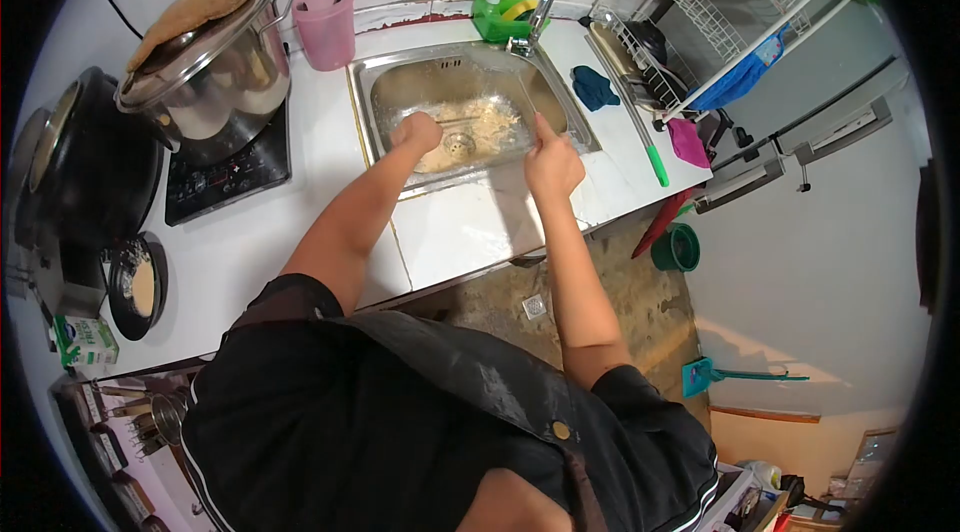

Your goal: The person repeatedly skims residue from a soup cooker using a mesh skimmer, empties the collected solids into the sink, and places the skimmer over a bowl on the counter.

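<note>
My left hand (416, 135) is a closed fist over the left part of the steel sink (385, 92). A thin dark line shows just right of its knuckles; I cannot tell whether the fist holds it. My right hand (554, 167) is closed at the sink's front right rim, thumb side up. A thin, pale line runs from its top toward the back of the basin, and I cannot make out what it is. Pale, wet scraps (495, 124) lie on the basin floor around the drain strainer (459, 145). The faucet (545, 4) rises behind the sink.
A pink pitcher (327, 30) and a large steel pot (225, 82) on a black induction cooker (230, 172) stand left. A green soap caddy (494, 22) sits behind the sink. Right are a dark cloth (594, 89), a green-handled tool (657, 165) and a dish rack (690, 17).
</note>
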Available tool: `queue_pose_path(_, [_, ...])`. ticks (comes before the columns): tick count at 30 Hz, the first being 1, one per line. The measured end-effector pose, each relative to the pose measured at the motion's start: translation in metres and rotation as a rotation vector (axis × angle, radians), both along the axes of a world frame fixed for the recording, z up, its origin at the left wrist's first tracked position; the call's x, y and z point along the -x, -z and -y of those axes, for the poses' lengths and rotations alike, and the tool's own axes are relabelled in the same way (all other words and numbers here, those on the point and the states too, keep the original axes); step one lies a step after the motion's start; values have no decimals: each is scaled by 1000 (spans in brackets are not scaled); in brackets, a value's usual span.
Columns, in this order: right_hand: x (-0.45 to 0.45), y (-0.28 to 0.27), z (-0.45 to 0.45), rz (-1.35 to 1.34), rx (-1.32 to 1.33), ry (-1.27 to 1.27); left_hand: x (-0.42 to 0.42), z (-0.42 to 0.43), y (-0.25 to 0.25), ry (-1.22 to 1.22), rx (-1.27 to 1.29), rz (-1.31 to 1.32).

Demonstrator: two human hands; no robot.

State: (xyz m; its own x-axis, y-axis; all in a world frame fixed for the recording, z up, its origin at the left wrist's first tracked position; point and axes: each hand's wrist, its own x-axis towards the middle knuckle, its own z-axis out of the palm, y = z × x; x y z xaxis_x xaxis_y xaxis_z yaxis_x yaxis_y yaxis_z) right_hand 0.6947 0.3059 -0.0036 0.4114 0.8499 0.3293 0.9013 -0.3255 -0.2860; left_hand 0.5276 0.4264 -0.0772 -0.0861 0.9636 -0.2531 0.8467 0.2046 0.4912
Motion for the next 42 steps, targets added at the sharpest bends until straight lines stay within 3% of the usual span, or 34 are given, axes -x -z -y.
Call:
queue_pose_path(4, [-1,38,2,31,211,-88,-4,7,-13,0,-56,19])
queue_pose_path(9, [-1,-1,4,34,253,-79,5,6,-3,28,-59,-29])
queue_pose_path(11, [1,-6,12,-29,-70,-30,4,0,1,16,-40,-27])
queue_pose_path(15, [9,38,15,33,71,-72,-3,9,-24,5,-59,-4])
queue_pose_path(18, [-5,60,7,-74,141,-140,2,17,-33,-6,-89,44])
queue_pose_path(20, [-14,70,4,-631,-72,-238,19,26,-19,-18,-185,136])
queue_pose_path(21, [-15,70,8,-633,-65,-255,31,33,-14,-36,-185,133])
queue_pose_path(23, [2,42,24,-1463,-23,-255,60,58,-16,-99,-227,206])
queue_pose_path(27, [59,30,48,-1666,-200,-318,145,125,-14,-116,-380,374])
queue_pose_path(29, [93,19,55,-1817,-331,-413,194,167,-25,-183,-367,616])
queue_pose_path(31, [127,9,48,-1761,-456,-641,245,204,-23,-168,-664,673])
queue_pose_path(35, [252,-99,41,-1418,-500,-991,353,283,-69,-271,-631,710])
queue_pose_path(37, [329,-156,33,-995,-532,-989,402,312,-87,-297,-606,687])
queue_pose_path(39, [405,-208,16,-267,-749,-1103,449,337,-94,-402,-610,638])
queue_pose_path(42, [514,-251,-19,234,-793,-1137,506,363,-93,-505,-617,642])
